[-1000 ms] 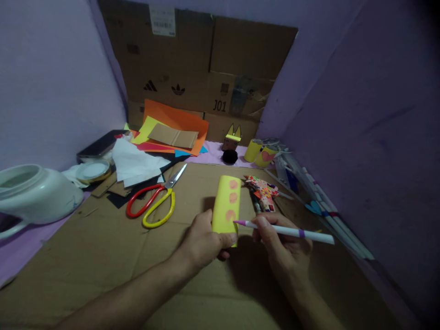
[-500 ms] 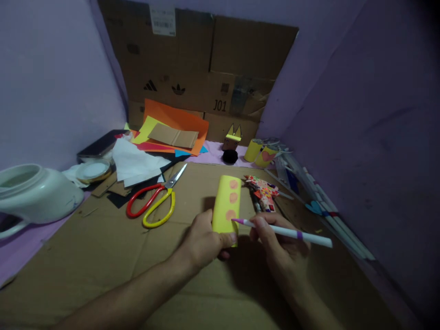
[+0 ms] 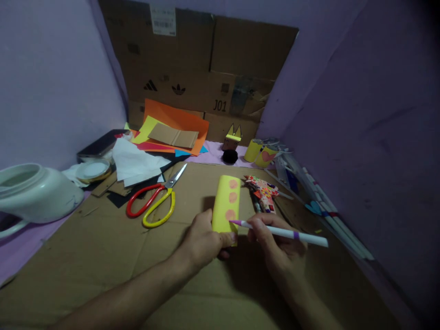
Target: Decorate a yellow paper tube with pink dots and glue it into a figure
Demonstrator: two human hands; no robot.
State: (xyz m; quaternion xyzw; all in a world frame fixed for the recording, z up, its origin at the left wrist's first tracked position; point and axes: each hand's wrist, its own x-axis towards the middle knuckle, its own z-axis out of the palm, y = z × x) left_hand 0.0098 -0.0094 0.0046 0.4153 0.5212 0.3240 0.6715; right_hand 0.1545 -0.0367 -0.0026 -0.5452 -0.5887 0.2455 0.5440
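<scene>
My left hand (image 3: 209,236) grips the lower end of a yellow paper tube (image 3: 222,201), its thumb across the front. Three pinkish-orange dots run in a column down the tube's right side. In my right hand (image 3: 275,240) is a white felt-tip pen (image 3: 311,239) with a purple tip and a purple band. Its tip meets the tube at the lower edge of the lowest dot. Scissors (image 3: 168,184) with one red and one yellow handle lie spread on the cardboard to the left. Just beyond my right hand rests a floral-patterned glue gun (image 3: 264,190).
A white teapot (image 3: 44,197) stands at the left. Behind the scissors are white paper (image 3: 137,160) and orange paper (image 3: 190,123). Small yellow tubes (image 3: 253,150) and a black pompom (image 3: 230,156) sit at the back. Several white pens (image 3: 343,229) line the right wall.
The pen and my right hand have shifted slightly left, so the tip sits a little further left along the lowest dot's bottom edge. My left hand and the tube have hardly moved.
</scene>
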